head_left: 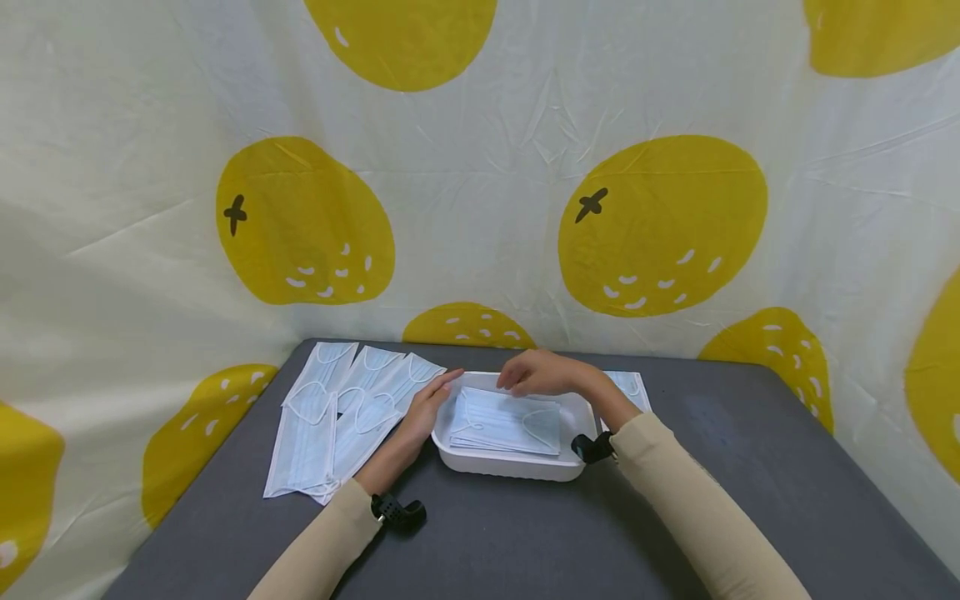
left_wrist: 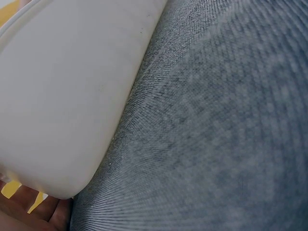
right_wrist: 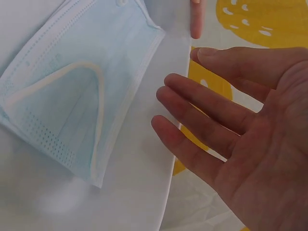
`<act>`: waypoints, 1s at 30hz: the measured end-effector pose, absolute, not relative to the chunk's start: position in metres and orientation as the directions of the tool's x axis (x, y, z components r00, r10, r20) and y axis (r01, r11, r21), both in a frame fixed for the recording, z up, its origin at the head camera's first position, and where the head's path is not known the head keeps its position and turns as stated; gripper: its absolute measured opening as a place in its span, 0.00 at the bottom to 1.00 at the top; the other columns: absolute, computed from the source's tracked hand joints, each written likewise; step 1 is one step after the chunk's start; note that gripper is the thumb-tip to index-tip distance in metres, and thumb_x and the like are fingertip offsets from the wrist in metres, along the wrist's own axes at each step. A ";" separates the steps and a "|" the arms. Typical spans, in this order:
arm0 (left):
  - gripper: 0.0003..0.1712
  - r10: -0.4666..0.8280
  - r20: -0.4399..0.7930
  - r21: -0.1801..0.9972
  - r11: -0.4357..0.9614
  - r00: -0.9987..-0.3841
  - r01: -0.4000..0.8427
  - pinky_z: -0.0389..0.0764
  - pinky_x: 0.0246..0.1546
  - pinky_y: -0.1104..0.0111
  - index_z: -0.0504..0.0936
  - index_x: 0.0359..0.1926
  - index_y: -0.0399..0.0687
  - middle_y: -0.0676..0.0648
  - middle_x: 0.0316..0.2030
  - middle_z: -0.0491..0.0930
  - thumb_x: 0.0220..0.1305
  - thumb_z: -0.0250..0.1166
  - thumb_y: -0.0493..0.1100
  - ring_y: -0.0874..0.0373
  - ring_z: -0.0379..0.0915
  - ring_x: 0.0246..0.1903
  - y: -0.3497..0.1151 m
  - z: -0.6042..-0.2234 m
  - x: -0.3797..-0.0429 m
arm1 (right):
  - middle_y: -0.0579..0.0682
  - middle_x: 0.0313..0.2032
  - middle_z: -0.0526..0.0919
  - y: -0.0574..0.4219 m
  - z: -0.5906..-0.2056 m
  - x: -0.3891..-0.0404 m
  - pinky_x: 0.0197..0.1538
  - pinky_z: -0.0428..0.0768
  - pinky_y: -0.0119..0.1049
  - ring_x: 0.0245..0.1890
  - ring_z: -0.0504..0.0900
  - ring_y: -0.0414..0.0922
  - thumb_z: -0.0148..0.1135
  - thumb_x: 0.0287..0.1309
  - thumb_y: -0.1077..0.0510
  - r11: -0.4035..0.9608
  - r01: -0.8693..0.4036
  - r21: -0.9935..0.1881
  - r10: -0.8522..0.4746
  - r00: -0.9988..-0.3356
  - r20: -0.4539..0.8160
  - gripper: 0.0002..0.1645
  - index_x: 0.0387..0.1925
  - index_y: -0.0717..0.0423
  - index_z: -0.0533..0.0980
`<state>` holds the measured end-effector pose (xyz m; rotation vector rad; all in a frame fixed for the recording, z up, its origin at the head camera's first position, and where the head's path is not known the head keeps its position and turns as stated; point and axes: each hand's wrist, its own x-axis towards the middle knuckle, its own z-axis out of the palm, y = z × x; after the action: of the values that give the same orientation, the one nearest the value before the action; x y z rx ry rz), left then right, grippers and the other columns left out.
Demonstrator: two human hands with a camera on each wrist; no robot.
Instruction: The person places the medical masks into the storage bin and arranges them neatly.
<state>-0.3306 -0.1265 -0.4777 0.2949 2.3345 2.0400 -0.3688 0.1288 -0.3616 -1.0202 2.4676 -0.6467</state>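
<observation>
masks (head_left: pixel 501 422) in white tray (head_left: pixel 510 466) | left hand (head_left: pixel 422 414) against tray | right hand (head_left: pixel 546 373) above

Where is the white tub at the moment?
In the head view, the white tub sits centrally on the table, right of the spread-out masks, with the left hand at its left side and the right hand over its far edge.

Pale-blue masks (head_left: pixel 504 422), white tray (head_left: pixel 510 466), yellow-fruit-patterned curtain (head_left: pixel 480 217)

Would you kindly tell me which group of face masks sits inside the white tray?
The middle stack: the masks to the left and right of the tray lie on the gray table instead.
</observation>
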 end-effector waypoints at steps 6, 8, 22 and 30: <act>0.24 0.159 0.115 0.982 0.132 -0.981 0.136 0.47 0.81 0.43 0.73 0.73 0.51 0.46 0.76 0.67 0.83 0.46 0.45 0.46 0.52 0.80 -0.126 -0.479 -0.331 | 0.59 0.55 0.87 0.144 -0.360 -0.361 0.61 0.83 0.48 0.55 0.85 0.50 0.60 0.70 0.62 0.587 -0.549 -0.595 -0.742 -0.659 -0.124 0.18 0.57 0.61 0.81; 0.24 0.155 0.118 0.980 0.139 -0.981 0.140 0.47 0.81 0.43 0.73 0.73 0.51 0.45 0.76 0.67 0.83 0.46 0.45 0.45 0.51 0.80 -0.126 -0.480 -0.332 | 0.59 0.55 0.86 0.149 -0.358 -0.358 0.61 0.83 0.48 0.55 0.84 0.50 0.59 0.71 0.62 0.581 -0.541 -0.608 -0.737 -0.666 -0.111 0.18 0.58 0.62 0.81; 0.24 0.132 0.104 0.981 0.148 -0.986 0.124 0.46 0.81 0.44 0.74 0.73 0.56 0.47 0.77 0.66 0.83 0.46 0.47 0.46 0.51 0.81 -0.126 -0.483 -0.331 | 0.55 0.53 0.87 0.193 -0.351 -0.332 0.60 0.83 0.45 0.55 0.86 0.54 0.60 0.72 0.60 0.495 -0.555 -0.668 -0.691 -0.718 0.085 0.15 0.56 0.58 0.82; 0.24 0.140 0.107 0.981 0.145 -0.984 0.128 0.46 0.81 0.42 0.73 0.73 0.56 0.46 0.77 0.66 0.83 0.46 0.47 0.45 0.50 0.81 -0.126 -0.481 -0.329 | 0.55 0.52 0.88 0.215 -0.353 -0.321 0.53 0.84 0.33 0.53 0.86 0.52 0.61 0.72 0.59 0.508 -0.503 -0.699 -0.607 -0.785 0.124 0.15 0.56 0.57 0.82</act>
<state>-0.3291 -0.1260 -0.4815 0.2773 2.3695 2.0289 -0.3207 0.2154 -0.3528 -0.9656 2.6070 -1.1386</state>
